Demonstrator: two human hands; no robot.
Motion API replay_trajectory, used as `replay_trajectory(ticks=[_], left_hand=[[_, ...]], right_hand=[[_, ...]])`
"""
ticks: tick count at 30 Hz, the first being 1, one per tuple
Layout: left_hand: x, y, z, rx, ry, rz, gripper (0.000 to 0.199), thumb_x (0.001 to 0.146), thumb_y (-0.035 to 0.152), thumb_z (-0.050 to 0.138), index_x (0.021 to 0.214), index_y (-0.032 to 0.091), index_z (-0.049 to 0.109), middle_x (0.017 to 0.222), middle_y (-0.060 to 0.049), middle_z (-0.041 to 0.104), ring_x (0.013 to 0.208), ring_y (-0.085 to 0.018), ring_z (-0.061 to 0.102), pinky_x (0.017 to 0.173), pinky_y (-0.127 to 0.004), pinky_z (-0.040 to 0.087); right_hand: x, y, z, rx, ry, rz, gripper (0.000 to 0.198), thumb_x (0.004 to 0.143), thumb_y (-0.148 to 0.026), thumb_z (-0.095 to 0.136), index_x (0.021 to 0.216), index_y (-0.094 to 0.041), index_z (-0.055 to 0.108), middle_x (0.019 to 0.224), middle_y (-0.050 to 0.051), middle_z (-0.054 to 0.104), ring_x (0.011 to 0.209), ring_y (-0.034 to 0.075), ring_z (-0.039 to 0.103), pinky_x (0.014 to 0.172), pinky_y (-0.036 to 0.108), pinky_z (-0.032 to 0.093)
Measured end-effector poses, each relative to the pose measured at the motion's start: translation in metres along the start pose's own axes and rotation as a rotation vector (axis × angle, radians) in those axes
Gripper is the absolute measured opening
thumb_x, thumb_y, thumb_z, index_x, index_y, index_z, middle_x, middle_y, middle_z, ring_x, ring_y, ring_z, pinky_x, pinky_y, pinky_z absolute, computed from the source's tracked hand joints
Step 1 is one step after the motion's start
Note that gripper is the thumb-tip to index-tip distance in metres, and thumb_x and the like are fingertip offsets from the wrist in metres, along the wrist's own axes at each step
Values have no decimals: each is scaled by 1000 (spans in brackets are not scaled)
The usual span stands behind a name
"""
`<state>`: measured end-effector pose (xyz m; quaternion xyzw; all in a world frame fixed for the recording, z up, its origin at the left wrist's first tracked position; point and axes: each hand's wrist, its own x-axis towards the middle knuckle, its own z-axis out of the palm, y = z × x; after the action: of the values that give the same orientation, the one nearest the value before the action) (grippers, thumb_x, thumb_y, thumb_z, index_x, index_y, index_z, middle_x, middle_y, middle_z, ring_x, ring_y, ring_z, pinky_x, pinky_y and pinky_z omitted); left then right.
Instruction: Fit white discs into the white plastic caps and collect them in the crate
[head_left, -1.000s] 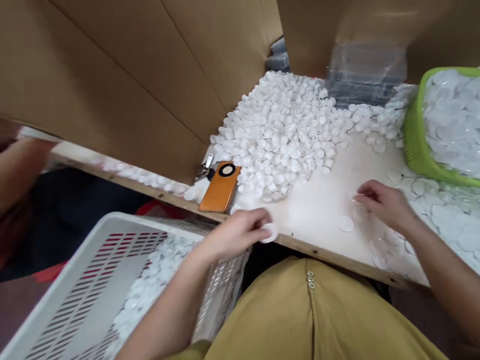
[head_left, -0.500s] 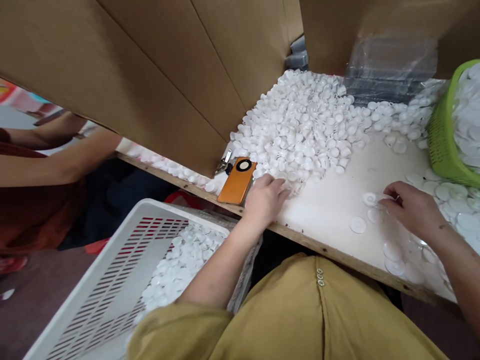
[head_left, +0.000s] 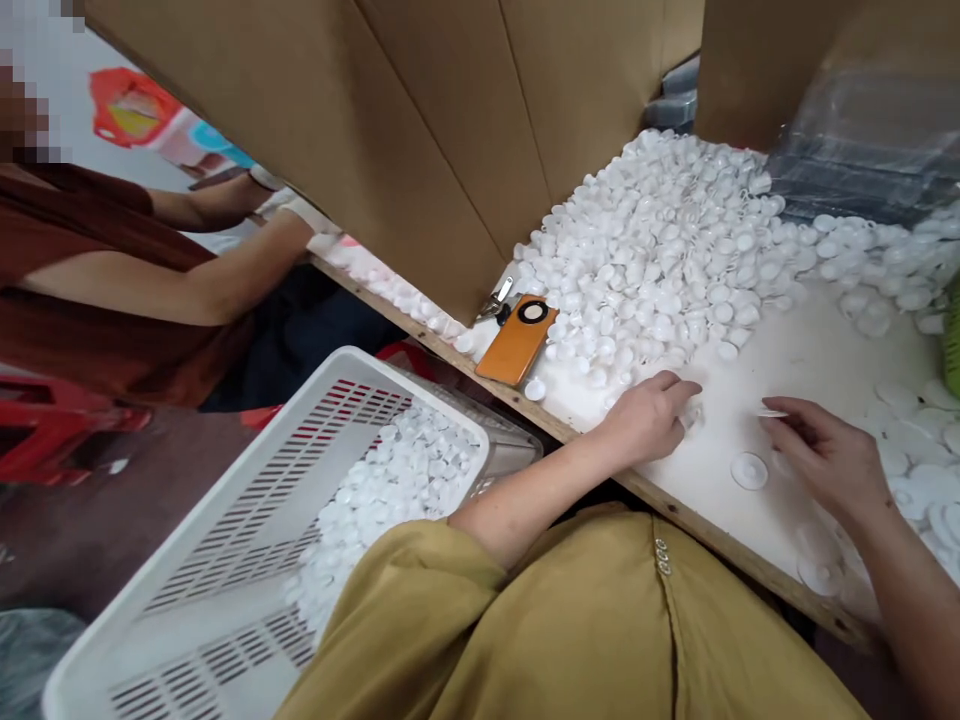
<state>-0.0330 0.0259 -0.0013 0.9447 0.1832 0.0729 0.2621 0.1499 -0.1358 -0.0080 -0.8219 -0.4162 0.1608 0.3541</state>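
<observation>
My left hand [head_left: 651, 418] is over the front of the white table, fingers closed around a small white plastic cap [head_left: 694, 418] that is partly hidden and blurred. To its right, my right hand [head_left: 832, 455] pinches a thin white plastic disc [head_left: 772, 412] between thumb and fingers, edge-on to me. Another round white disc [head_left: 750, 470] lies flat on the table between the hands. Beyond them spreads a big heap of small white caps [head_left: 637, 260]. More flat discs [head_left: 919, 460] lie at the right, partly behind my right arm.
An orange phone [head_left: 514, 345] and keys [head_left: 499, 298] lie by the cardboard wall [head_left: 420, 130]. Below the table edge stands a white slatted basket [head_left: 225, 480] holding white pieces. A green basket [head_left: 952, 340] shows at right. A co-worker [head_left: 112, 260] sits at left.
The view has swung left. My left hand has left the edge of the heap and moved right, toward my right hand, with a cap. My right hand has raised a disc off the table.
</observation>
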Motion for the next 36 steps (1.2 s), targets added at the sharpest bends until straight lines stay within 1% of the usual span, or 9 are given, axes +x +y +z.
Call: replay_trajectory(ticks=[6, 8, 11, 14, 20, 22, 26, 30, 36], left_hand=[[6, 9, -1, -87, -105, 47, 50, 80, 33, 64, 126, 15, 54, 116, -12, 53, 102, -24, 58, 90, -35, 50], [10, 14, 6, -38, -144, 104, 50, 78, 30, 68, 126, 20, 55, 115, -11, 52, 98, -22, 58, 85, -34, 51], [15, 19, 15, -33, -177, 169, 34, 83, 16, 57, 116, 21, 59, 105, -7, 55, 91, -18, 58, 82, -31, 51], [19, 21, 15, -157, -129, 136, 28, 84, 15, 53, 110, 19, 60, 102, -7, 57, 83, -15, 58, 78, -28, 50], [33, 16, 0, -393, -32, -68, 18, 82, 20, 57, 100, 19, 60, 79, 1, 59, 68, -11, 54, 69, -24, 47], [37, 14, -1, -465, -10, -91, 18, 83, 23, 58, 101, 19, 59, 81, 1, 60, 68, -10, 54, 68, -23, 47], [35, 12, 5, -357, 60, -30, 24, 83, 16, 55, 107, 19, 59, 98, -3, 64, 82, -14, 57, 78, -28, 47], [24, 9, 9, -204, 45, -7, 26, 78, 15, 62, 104, 21, 62, 94, -2, 68, 92, -19, 56, 89, -35, 45], [13, -3, 11, -213, 13, -10, 23, 79, 17, 64, 102, 18, 65, 96, -6, 63, 86, -17, 58, 79, -30, 48]], right_hand=[[0, -1, 2, 181, -47, 69, 33, 81, -49, 62, 101, -24, 68, 65, -1, 62, 64, 17, 62, 60, 28, 47], [1, 2, 3, 185, -41, 54, 30, 81, -46, 62, 100, -24, 67, 64, -2, 60, 63, 16, 61, 59, 27, 46], [3, 7, 2, 196, -16, 52, 32, 81, -43, 62, 107, -24, 63, 68, -3, 59, 60, 14, 58, 56, 26, 44], [4, 10, 0, 181, 2, 56, 36, 80, -41, 62, 112, -24, 60, 71, -2, 59, 58, 14, 56, 56, 27, 44], [3, 7, -5, 159, -44, 77, 24, 81, -40, 61, 99, -25, 66, 67, -2, 60, 59, 16, 58, 59, 29, 44], [3, 7, -5, 162, -57, 82, 23, 83, -42, 60, 96, -25, 67, 66, -2, 61, 60, 16, 59, 59, 29, 45], [5, 8, -6, 200, -30, 30, 20, 84, -41, 59, 90, -24, 67, 74, 1, 64, 65, 17, 61, 62, 31, 47], [6, 9, -6, 206, 8, -72, 18, 81, -40, 63, 86, -25, 70, 88, 4, 66, 79, 20, 62, 70, 33, 48], [1, -5, -1, 477, -140, 215, 33, 73, -46, 70, 94, -21, 68, 77, 1, 64, 60, 14, 58, 55, 28, 49]])
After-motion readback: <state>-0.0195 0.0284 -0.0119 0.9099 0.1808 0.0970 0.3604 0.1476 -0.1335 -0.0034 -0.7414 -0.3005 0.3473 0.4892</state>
